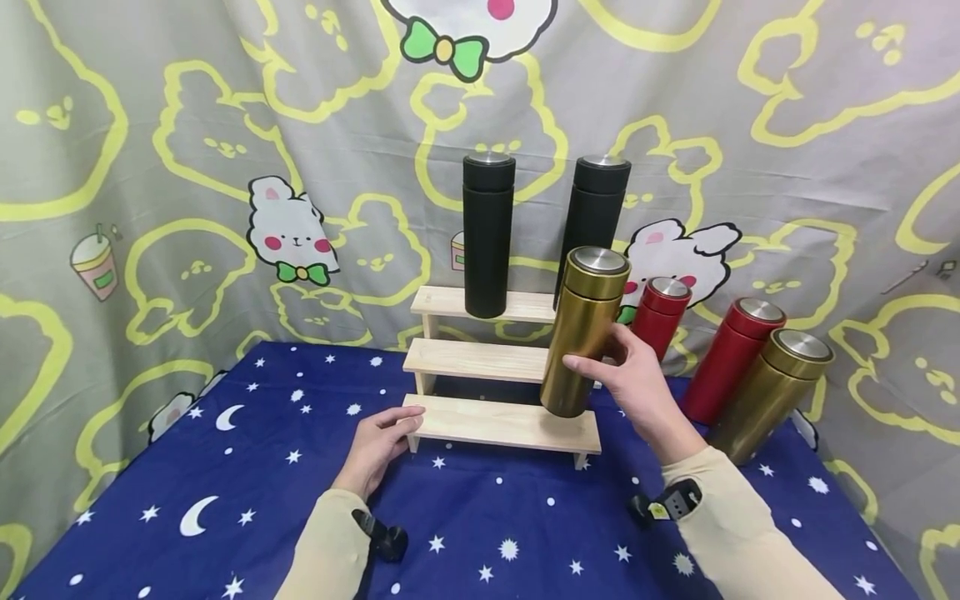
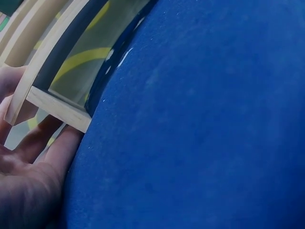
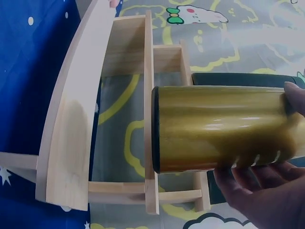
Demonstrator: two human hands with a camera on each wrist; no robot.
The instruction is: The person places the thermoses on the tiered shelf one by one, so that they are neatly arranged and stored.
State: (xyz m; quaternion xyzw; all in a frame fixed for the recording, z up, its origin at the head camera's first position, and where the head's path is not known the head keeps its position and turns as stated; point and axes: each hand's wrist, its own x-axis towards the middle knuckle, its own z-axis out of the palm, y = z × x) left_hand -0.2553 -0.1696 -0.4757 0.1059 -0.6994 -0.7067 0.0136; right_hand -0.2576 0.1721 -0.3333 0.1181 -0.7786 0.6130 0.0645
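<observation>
Head view shows your right hand point(image 1: 637, 379) with fingers wrapped round the gold flask point(image 1: 583, 332), its long axis tilted, base just above the wooden stand's point(image 1: 501, 421) lowest step; your left hand point(image 1: 375, 446), fingers straight, steadies that step's left end.

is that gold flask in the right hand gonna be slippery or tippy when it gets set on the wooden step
Probably somewhat slippery: the gold flask has a glossy metal skin showing reflections, and the right hand wraps round only its lower half. Likely tippy too, being tall and narrow and held tilted over the shallow bottom step. The left hand touching the rack's end may help steady it.
</observation>
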